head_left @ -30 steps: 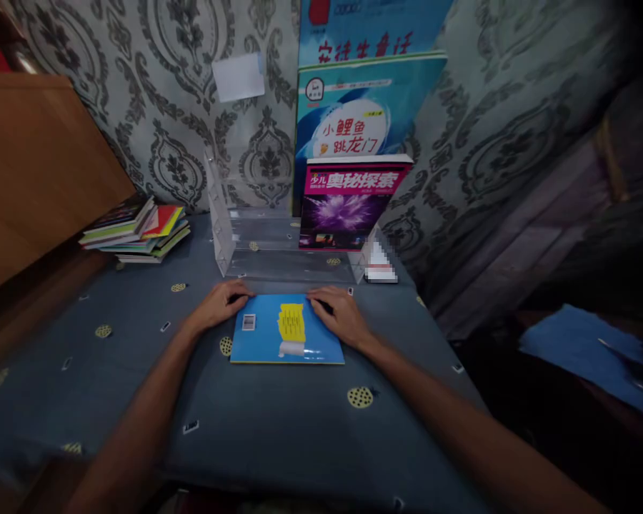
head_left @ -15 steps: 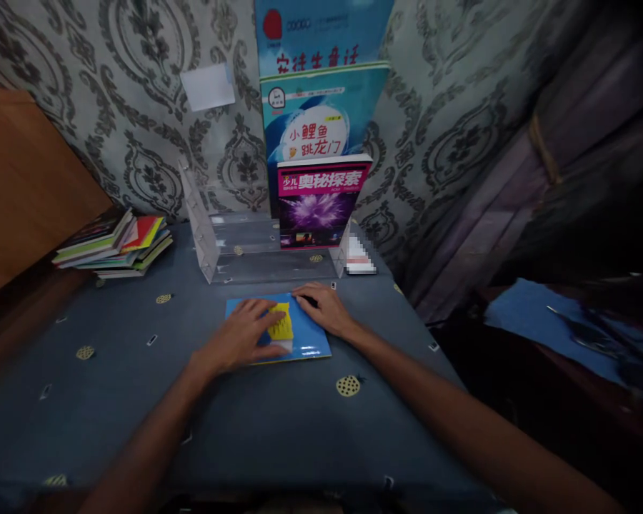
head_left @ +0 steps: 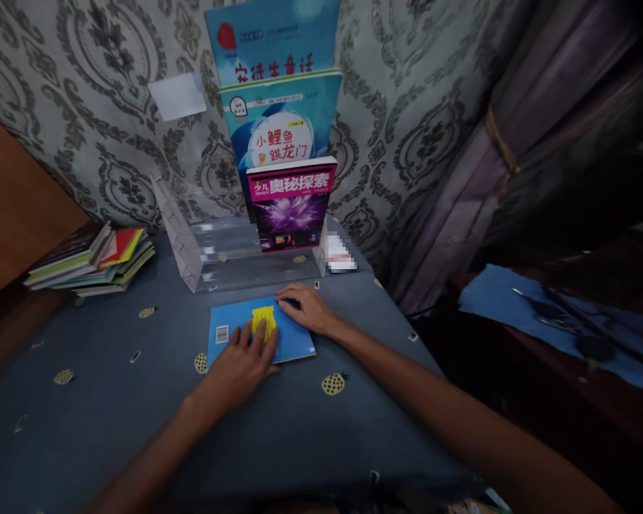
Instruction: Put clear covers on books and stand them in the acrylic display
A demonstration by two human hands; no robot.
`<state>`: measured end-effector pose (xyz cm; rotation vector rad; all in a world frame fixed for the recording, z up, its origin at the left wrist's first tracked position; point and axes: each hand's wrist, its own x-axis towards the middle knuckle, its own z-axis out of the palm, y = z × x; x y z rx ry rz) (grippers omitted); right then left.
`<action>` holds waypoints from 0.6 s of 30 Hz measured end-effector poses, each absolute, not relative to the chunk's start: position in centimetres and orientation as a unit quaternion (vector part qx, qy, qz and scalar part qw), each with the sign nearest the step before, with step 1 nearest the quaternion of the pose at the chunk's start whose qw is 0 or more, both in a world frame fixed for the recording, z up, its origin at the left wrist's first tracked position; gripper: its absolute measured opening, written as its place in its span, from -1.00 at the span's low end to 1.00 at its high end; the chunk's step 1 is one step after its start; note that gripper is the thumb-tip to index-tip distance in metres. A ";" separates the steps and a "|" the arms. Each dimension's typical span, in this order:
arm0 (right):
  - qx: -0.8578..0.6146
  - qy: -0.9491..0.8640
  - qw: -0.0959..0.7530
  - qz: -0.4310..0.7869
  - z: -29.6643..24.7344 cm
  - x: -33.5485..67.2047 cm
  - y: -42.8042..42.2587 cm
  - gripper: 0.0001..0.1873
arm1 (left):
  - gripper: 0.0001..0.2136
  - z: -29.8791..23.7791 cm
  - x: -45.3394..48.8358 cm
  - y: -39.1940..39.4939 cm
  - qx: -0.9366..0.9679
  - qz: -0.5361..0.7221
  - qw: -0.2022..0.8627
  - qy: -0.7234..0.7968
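Observation:
A blue book (head_left: 292,338) with a barcode and a yellow patch on its cover lies flat on the table, in front of a clear stand. My left hand (head_left: 248,359) rests on its lower part with the fingers spread, the fingertips at the edge of the yellow patch (head_left: 265,321). At the book's top right edge lies my right hand (head_left: 308,309), its fingers stretched to the left and the thumb apart below them. Its fingertips touch the cover near that edge, and no grip on the book shows.
The clear acrylic stand (head_left: 193,268) holds a purple and pink book (head_left: 292,210), a teal book (head_left: 281,121) and a taller blue book (head_left: 273,43) behind. A stack of books (head_left: 93,260) lies at the left. Scissors lie on a blue cloth (head_left: 493,296) at the right.
My left hand has slid down the book toward me, uncovering the barcode and the left part of the cover. My right hand stays at the top edge. The view has shifted to the right.

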<state>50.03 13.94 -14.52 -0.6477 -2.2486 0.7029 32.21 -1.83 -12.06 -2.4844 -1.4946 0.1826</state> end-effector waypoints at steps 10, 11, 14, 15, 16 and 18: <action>-0.285 -0.784 0.334 0.438 -13.4 50.6 14.0 -0.34 | -0.65 -11.1 30.9 -2.4 -0.843 -0.097 0.108 -0.517; -0.292 -0.764 0.341 0.464 -13.5 50.6 14.1 -0.28 | -0.67 -10.6 30.9 -2.5 -0.837 -0.108 0.102 -0.527; -0.288 -0.702 0.362 0.542 -13.8 50.5 14.6 -0.20 | -0.70 -8.9 30.7 -2.5 -0.801 -0.122 0.074 -0.582; -0.278 -0.677 0.367 0.574 -13.8 50.5 14.7 -0.21 | -0.71 -8.1 30.6 -2.4 -0.785 -0.127 0.056 -0.604; -0.265 -0.649 0.371 0.609 -13.8 50.4 14.8 -0.23 | -0.72 -7.3 30.5 -2.4 -0.769 -0.136 0.034 -0.623; -0.225 -0.588 0.375 0.680 -13.6 50.3 14.8 -0.29 | -0.73 -5.5 30.3 -2.3 -0.739 -0.175 -0.018 -0.650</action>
